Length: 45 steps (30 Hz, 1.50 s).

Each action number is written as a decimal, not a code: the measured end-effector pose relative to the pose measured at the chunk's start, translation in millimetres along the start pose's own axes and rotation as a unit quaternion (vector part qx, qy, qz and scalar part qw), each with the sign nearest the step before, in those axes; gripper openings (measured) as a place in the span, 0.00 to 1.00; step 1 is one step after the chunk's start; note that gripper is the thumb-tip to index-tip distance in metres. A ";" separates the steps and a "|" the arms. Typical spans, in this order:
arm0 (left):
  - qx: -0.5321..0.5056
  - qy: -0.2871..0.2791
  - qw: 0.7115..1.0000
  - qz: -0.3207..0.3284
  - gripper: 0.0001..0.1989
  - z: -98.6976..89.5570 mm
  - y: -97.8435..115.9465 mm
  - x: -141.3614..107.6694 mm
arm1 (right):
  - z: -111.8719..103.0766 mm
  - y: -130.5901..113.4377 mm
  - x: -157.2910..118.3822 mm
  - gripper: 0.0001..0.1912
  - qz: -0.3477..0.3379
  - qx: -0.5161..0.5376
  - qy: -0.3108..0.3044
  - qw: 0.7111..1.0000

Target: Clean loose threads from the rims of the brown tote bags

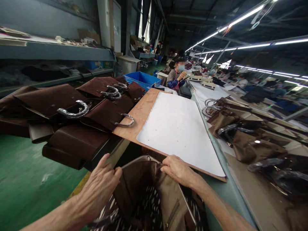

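Note:
A brown handbag (pixel 173 205) stands with its mouth facing up right below me, showing a brown lining and a dark patterned part with pale streaks. My right hand (pixel 179 170) grips the bag's far right rim, fingers curled over the edge. On the left side of the opening, my left hand (pixel 102 179) is closed at the rim with its index finger pointing outward; its thumb side faces the bag. The bag's lower part lies out of frame.
Dark brown handbags (pixel 101 112) with plastic-wrapped handles are piled at left. Ahead, a white sheet (pixel 175 125) covers a wooden board (pixel 131 130). More bags (pixel 260 144) lie at right. A blue bin (pixel 141 80) and a seated co-worker (pixel 176 75) are farther back.

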<state>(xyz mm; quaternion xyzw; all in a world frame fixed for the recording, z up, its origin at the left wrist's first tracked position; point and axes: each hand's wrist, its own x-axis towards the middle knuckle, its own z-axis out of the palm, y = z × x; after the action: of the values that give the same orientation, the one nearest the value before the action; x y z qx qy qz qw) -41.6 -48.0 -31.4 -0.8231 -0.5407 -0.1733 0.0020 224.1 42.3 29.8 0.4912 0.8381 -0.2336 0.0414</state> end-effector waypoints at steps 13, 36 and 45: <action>-0.214 -0.216 0.949 -0.082 0.42 16.3 43.8 93.4 | 19.1 7.5 -9.4 0.14 0.037 0.132 -0.030 0.990; -0.447 -0.369 0.801 -0.149 0.12 23.8 4.4 98.2 | 24.2 -3.4 8.4 0.13 0.037 0.128 0.008 0.991; -0.475 -0.328 0.802 -0.155 0.13 31.1 7.8 95.3 | 29.0 -7.6 17.2 0.10 0.013 0.144 0.007 0.989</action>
<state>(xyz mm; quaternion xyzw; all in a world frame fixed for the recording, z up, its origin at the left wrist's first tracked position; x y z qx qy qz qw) 8.0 39.5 -31.8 -0.6339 -0.4800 -0.1263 -0.5932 204.2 40.5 1.6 0.5044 0.7895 -0.3481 -0.0324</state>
